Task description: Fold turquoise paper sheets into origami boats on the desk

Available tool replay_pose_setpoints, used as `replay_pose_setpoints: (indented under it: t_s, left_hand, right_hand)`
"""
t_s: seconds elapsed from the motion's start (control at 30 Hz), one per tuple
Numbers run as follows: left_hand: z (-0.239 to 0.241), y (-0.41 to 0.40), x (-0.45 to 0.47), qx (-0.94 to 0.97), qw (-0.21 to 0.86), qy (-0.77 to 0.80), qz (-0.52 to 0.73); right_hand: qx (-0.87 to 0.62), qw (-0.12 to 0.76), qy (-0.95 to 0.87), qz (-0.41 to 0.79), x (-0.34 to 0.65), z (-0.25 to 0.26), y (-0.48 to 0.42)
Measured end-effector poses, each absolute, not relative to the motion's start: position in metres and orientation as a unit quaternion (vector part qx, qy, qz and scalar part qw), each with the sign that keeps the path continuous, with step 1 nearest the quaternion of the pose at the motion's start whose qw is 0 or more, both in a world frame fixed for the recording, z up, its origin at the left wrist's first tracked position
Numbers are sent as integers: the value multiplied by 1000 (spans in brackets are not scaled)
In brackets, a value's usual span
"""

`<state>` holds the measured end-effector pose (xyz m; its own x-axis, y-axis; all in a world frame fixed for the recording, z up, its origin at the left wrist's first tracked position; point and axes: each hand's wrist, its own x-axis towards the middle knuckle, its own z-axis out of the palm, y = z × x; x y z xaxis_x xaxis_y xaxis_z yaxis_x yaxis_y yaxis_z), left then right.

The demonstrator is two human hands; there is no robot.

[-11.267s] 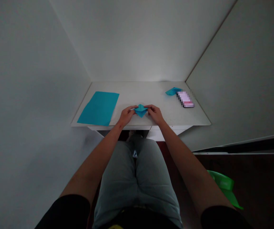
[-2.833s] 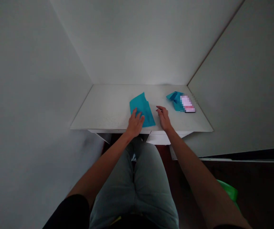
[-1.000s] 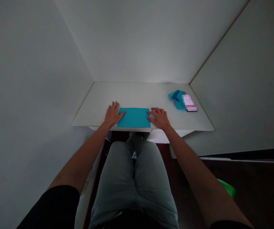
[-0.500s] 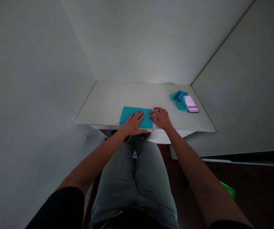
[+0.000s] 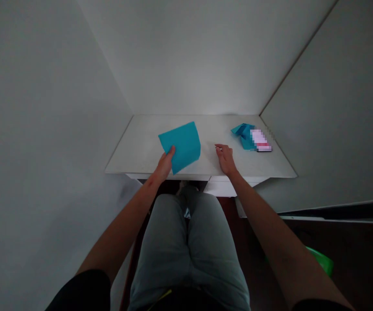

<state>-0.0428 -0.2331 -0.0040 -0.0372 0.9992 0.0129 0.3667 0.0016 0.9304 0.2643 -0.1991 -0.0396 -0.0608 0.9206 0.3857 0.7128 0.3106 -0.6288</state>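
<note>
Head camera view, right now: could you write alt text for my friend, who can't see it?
A person's left hand holds a blue sheet of paper over a white desk, thumb on top. The right hand is loosely curled nearby. Farther right, a pixelated phone lies beside creased blue paper.

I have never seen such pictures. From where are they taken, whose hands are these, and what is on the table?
No machine works here: a person does, wearing one camera on the head, which looks forward and down. The bare left hand holds a four-sided turquoise paper, thumb on top. The bare right hand, fingers curled, is at the white rectangular table; I cannot tell whether it holds anything. At the table's right lies a folded turquoise paper, next to a dark-edged phone with a blurred pink screen.
</note>
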Motion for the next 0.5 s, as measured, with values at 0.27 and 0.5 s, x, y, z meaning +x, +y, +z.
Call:
replay_pose_setpoints:
  t_s: [0.27, 0.5]
  left_hand:
    - [-27, -228, -36, 555, 262, 663, 429]
    - [-29, -256, -29, 641, 42, 705, 301]
  right_hand:
    - [-568, 345, -737, 121, 263, -38, -198]
    - [-569, 270, -772, 87, 257, -37, -200]
